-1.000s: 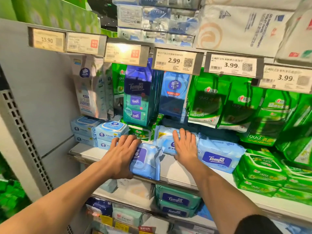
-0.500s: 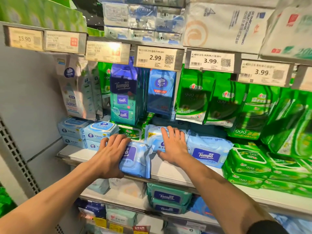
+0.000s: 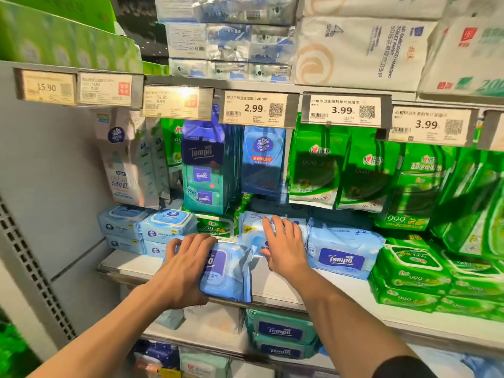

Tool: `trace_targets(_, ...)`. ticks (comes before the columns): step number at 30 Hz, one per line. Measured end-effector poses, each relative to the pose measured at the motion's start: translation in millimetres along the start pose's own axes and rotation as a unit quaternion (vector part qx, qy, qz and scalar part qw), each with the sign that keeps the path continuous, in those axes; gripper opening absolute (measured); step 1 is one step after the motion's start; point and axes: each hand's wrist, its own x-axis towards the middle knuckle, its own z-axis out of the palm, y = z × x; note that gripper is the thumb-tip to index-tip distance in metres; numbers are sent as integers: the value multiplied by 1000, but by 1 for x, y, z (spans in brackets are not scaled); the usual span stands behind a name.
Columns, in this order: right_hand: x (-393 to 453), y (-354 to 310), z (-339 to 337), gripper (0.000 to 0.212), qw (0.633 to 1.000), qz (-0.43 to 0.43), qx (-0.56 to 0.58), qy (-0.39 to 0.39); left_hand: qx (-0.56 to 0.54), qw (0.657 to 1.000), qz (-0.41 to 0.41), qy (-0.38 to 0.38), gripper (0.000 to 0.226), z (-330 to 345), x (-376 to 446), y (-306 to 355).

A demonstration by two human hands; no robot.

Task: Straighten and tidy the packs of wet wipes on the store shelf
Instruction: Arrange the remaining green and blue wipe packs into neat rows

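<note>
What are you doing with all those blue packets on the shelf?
A person is tidying wet wipes in a shop. The left hand rests on a blue pack lying crooked at the front edge of the shelf. The right hand presses on another light blue pack further back, beside a Tempo pack that already sits flat. Green packs are stacked to the right.

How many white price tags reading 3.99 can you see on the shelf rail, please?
2. One white 3.99 price tag hangs right of the 2.99 tag; the second white 3.99 price tag sits further right. Another tag at the right edge is cut off, so unreadable.
</note>
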Motion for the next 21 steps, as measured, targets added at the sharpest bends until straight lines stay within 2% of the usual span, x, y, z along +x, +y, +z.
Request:
trace_targets(6,1,-2,-8,82,999,2,18,-35,5,1000,-3,-6,104,-2,1,2)
trace_targets(10,6,-1,-21,110,988,7,52,-144,0,1000,-6,-1,106,-4,-2,7)
trace_targets(12,5,2,-31,117,982,-7,62,-180,12,1000,-8,0,106,-8,-3,11)
trace_targets(15,-8,5,-52,100,982,-37,142,-121,15,1000,-11,10,103,-10,-6,18)
trace_targets(18,-19,2,-87,77,942,-40,328,-59,8,999,-10,30,101,-10,-6,32)
trace_targets(19,-23,0,-99,79,933,-54,352,-59,6,999,-9,38,98,-10,-4,38)
trace_targets(21,-36,-3,-118,94,941,-108,305,-103,-7,998,-6,58,95,-8,1,56)
